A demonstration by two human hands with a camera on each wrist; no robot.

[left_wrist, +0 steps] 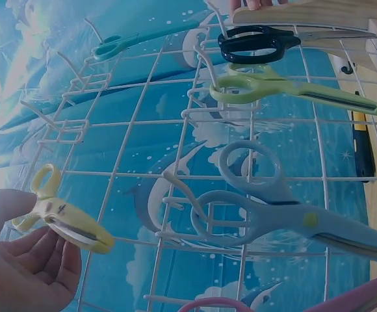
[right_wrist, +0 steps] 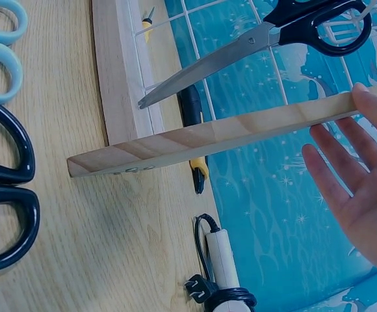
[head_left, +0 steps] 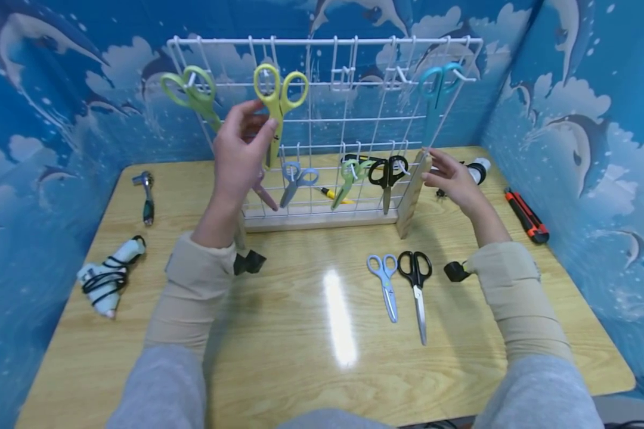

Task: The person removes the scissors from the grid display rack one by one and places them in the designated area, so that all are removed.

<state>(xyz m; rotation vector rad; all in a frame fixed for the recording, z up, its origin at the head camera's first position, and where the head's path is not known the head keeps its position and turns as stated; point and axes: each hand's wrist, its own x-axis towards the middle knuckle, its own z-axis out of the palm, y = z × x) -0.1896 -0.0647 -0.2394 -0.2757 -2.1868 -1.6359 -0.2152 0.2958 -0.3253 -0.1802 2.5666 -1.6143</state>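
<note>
My left hand (head_left: 237,152) pinches yellow scissors (head_left: 276,113) by the blades, thumb in front, at the upper left of a white wire rack (head_left: 349,121). Their handles point up, and one loop overlaps a hook in the head view. Beside them hang green scissors (head_left: 195,95); teal scissors (head_left: 434,89) hang at the upper right. Pink scissors (head_left: 265,195), blue scissors (left_wrist: 266,195), light green scissors (left_wrist: 273,89) and black scissors (right_wrist: 260,42) hang on the lower row. My right hand (right_wrist: 370,169) touches the rack's wooden side post (right_wrist: 208,136), its other fingers spread.
Light blue scissors (head_left: 384,286) and black-handled scissors (head_left: 418,286) lie before the rack. A ratchet (head_left: 148,199) and a cord-wrapped white tool (head_left: 107,277) lie left. A red-black utility knife (head_left: 527,215) lies right, near another corded white tool (right_wrist: 224,266). Dolphin-print cloth (head_left: 595,119) surrounds the table.
</note>
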